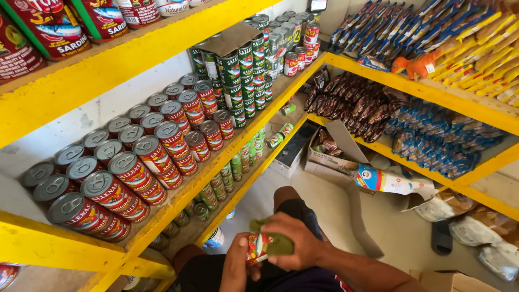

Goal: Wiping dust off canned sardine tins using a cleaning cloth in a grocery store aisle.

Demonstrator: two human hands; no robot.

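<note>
Small red printed can (256, 247), green cloth (277, 244) over it

Yellow shelves (162, 40) against a white wall (130, 94); pale, perhaps concrete floor (324, 200).

Yellow-painted shelves (135, 51) carry red-labelled tins (132, 173) with grey metal lids and green-labelled tins (240, 70). Dark brown sachets (351, 105) hang beside blue ones (432, 140). The held can (257, 247) is red and yellow, under an olive-green cloth (273, 242).

Cans (157, 157) on shelf (178, 200), left of hands (270, 251)
</note>
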